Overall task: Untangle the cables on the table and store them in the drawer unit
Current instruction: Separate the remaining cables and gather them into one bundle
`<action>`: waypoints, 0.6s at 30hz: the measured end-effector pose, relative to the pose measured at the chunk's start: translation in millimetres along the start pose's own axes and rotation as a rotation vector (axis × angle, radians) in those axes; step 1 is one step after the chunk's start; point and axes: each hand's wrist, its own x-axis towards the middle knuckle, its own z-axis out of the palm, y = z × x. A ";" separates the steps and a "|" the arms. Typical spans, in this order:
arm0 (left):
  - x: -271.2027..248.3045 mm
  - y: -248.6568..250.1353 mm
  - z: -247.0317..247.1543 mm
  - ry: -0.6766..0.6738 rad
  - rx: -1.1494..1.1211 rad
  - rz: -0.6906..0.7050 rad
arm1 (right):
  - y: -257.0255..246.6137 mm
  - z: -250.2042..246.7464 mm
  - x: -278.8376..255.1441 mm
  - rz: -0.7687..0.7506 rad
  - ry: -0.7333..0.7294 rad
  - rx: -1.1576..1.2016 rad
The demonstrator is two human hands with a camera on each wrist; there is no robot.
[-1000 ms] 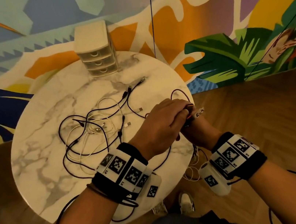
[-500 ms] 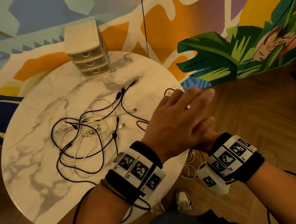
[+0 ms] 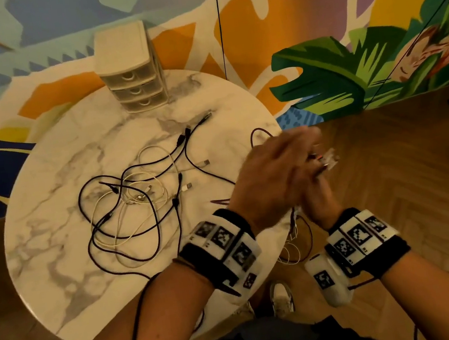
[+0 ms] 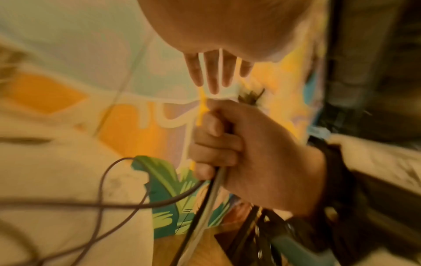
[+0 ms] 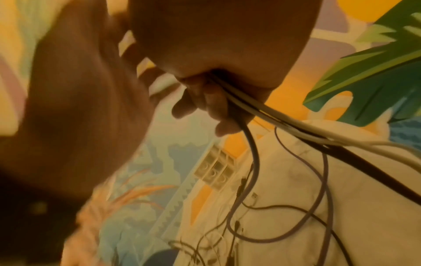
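Observation:
A tangle of black and white cables (image 3: pixel 134 200) lies on the round marble table (image 3: pixel 55 253). The cream drawer unit (image 3: pixel 133 72) stands at the table's far edge with all three drawers shut; it shows small in the right wrist view too (image 5: pixel 216 172). My right hand (image 3: pixel 317 188) is a fist round a bundle of black and white cables (image 4: pixel 209 194) by the table's right edge, its fingers (image 5: pixel 216 100) curled on them. Connector ends (image 3: pixel 326 159) stick out above the fist. My left hand (image 3: pixel 284 166) hovers over it, blurred, its fingers (image 4: pixel 212 72) straight and holding nothing.
Loops of the held cables (image 3: pixel 295 240) hang off the table's right edge towards the wooden floor. A dark cable (image 3: pixel 259 135) arcs on the table near my hands. A thin black cord (image 3: pixel 220 24) hangs down before the painted wall. My shoe (image 3: pixel 281 296) is under the table's near edge.
A second ago my left hand was curled over the cable ends in my right fist. It has let go, its fingers now straight above the fist. The right hand keeps its grip.

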 end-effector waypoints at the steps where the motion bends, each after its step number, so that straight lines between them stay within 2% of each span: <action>1: -4.1 -12.2 -3.3 0.013 -0.077 -0.115 | 4.7 -4.1 5.7 0.061 0.030 0.126; 2: -12.5 -27.3 -4.7 0.005 -0.113 -0.217 | 6.7 -7.4 10.9 0.098 0.049 0.200; 3: -23.0 -45.8 -3.5 -0.092 -0.084 -0.301 | 9.1 -13.0 15.7 0.101 0.064 0.208; 4: -36.7 -66.8 0.9 -0.268 -0.018 -0.366 | 8.9 -17.0 16.6 0.105 0.073 0.219; 6: -67.8 -98.4 12.9 -0.675 0.238 -0.380 | 6.8 -24.7 17.3 0.074 0.090 0.247; 7: -83.2 -112.9 17.6 -0.783 0.341 -0.381 | 5.5 -28.0 17.4 0.064 0.102 0.266; 8: -94.0 -126.5 18.6 -0.786 0.399 -0.418 | 3.9 -32.0 19.1 0.065 0.128 0.275; 9: -100.3 -137.0 16.1 -0.693 0.404 -0.507 | 3.2 -36.5 20.3 0.073 0.150 0.276; 11: -96.7 -152.5 5.1 -0.389 0.333 -0.678 | 3.8 -46.6 24.2 0.054 0.199 0.245; 13: -69.7 -144.9 -13.1 -0.159 0.208 -0.743 | 1.2 -52.2 23.8 0.047 0.222 0.176; 15: -27.5 -115.5 -29.0 -0.069 0.101 -0.701 | -7.7 -47.3 19.5 0.060 0.153 0.080; 16: -6.8 -95.9 -33.3 -0.074 0.079 -0.643 | -13.9 -41.4 17.1 0.067 0.057 0.030; 18: 27.1 -49.9 -33.4 -0.168 0.249 -0.424 | -22.9 -27.9 14.8 0.053 -0.118 -0.048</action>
